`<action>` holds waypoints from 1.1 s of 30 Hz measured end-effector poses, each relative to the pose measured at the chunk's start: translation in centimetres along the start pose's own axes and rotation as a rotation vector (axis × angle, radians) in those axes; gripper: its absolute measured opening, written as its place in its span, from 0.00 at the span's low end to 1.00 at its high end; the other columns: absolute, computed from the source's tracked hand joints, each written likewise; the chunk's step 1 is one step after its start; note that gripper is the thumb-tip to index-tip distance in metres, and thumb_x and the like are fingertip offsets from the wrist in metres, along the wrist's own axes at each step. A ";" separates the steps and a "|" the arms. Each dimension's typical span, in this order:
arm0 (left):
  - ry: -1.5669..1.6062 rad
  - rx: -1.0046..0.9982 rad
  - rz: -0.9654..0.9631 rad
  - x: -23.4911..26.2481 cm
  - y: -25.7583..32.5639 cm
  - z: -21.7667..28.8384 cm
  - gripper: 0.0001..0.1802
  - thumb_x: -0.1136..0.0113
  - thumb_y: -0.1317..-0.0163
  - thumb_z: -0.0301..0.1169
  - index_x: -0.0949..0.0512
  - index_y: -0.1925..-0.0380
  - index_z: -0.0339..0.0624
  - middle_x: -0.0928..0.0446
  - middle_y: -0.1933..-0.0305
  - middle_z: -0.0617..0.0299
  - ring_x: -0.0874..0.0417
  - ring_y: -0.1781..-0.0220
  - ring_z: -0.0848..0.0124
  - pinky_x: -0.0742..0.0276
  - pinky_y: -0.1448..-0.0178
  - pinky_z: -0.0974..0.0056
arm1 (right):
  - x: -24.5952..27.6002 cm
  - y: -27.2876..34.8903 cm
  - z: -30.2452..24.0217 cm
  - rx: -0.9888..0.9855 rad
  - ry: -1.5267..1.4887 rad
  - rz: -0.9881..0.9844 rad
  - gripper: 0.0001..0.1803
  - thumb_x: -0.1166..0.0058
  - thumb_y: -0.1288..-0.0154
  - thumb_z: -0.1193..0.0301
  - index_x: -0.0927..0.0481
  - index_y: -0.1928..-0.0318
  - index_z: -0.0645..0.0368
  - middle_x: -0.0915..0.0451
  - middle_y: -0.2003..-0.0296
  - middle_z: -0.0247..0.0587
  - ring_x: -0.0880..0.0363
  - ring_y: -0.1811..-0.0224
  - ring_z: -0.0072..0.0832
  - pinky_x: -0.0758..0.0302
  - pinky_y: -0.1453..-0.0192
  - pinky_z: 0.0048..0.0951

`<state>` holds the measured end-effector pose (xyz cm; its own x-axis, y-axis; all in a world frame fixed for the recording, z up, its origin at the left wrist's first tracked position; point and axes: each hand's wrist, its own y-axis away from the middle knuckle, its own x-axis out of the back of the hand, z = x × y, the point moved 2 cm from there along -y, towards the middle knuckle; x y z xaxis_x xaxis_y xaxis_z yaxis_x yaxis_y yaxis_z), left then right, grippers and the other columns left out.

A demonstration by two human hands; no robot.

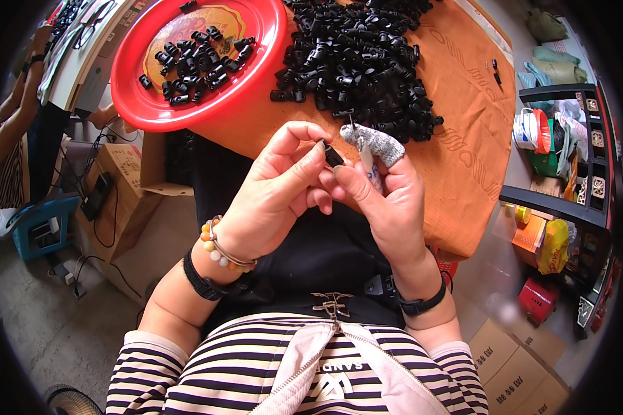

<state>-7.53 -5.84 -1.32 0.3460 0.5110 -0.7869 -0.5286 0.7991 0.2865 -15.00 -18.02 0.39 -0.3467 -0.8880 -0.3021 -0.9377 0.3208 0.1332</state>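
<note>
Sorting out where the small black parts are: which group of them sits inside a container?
The smaller group in the red round tray, upper left. The larger pile of black parts lies loose on the orange cloth.

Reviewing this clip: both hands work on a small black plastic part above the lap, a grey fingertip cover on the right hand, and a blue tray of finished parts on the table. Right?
Not quite. The tray is red, not blue, as the head view shows. The rest holds: left hand and right hand work on the small black part, with the grey fingertip cover on the right.
</note>
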 end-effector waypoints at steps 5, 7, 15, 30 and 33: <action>-0.006 -0.053 0.010 -0.5 -0.1 -0.5 0.10 0.56 0.32 0.33 0.34 0.53 0.47 0.28 0.59 0.65 0.25 0.65 0.79 0.27 0.68 0.75 | 0.1 0.0 0.2 0.026 0.038 0.090 0.19 0.46 0.40 0.79 0.32 0.48 0.66 0.23 0.63 0.34 0.25 0.64 0.14 0.26 0.60 0.15; -0.036 -0.058 -0.006 -0.1 -0.1 -0.6 0.09 0.55 0.32 0.33 0.34 0.53 0.47 0.28 0.61 0.67 0.28 0.69 0.80 0.30 0.70 0.75 | 0.4 0.1 0.1 0.064 0.204 0.094 0.18 0.44 0.40 0.78 0.29 0.50 0.65 0.23 0.63 0.32 0.28 0.65 0.11 0.28 0.61 0.13; 0.125 0.030 -0.090 -0.2 0.0 0.0 0.08 0.54 0.32 0.34 0.33 0.57 0.47 0.32 0.73 0.70 0.33 0.76 0.81 0.33 0.73 0.74 | 0.1 -0.1 0.4 0.071 0.078 0.061 0.15 0.44 0.41 0.78 0.27 0.52 0.64 0.23 0.66 0.30 0.27 0.66 0.12 0.28 0.62 0.13; 0.217 0.175 -0.091 0.1 -0.2 0.3 0.08 0.53 0.33 0.35 0.34 0.58 0.46 0.28 0.69 0.65 0.28 0.75 0.80 0.28 0.71 0.73 | -0.5 0.1 -0.8 0.175 0.036 0.024 0.22 0.46 0.38 0.75 0.34 0.44 0.66 0.22 0.63 0.38 0.24 0.62 0.17 0.28 0.58 0.15; 0.221 0.129 -0.043 0.3 -0.1 0.2 0.07 0.53 0.33 0.34 0.34 0.59 0.45 0.27 0.69 0.65 0.27 0.74 0.80 0.27 0.69 0.73 | -0.2 0.5 -0.6 0.123 0.113 -0.024 0.23 0.47 0.38 0.77 0.35 0.44 0.66 0.23 0.63 0.37 0.26 0.62 0.15 0.29 0.59 0.14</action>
<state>-7.22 -5.75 -1.50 0.1805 0.4053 -0.8962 -0.4086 0.8597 0.3065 -15.41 -17.91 1.06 -0.3260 -0.9250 -0.1951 -0.9437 0.3308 0.0083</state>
